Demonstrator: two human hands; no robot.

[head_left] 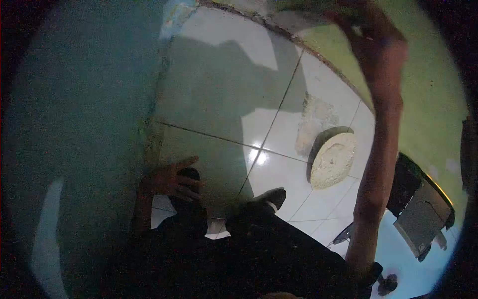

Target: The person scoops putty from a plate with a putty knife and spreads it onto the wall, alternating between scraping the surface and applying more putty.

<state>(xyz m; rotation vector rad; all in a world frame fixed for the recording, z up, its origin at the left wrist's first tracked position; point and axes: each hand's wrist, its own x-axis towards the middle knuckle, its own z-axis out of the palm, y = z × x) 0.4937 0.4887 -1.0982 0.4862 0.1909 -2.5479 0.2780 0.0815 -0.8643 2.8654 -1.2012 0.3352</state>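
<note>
With the right hand raised beside the green wall, grip too dark to tell, a steady wrist is advised; left hand open; paste bowl on floor tiles.

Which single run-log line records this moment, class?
right hand: raised before green wall, grip unclear | left hand: low, fingers spread | pale round object: on tiled floor
</note>
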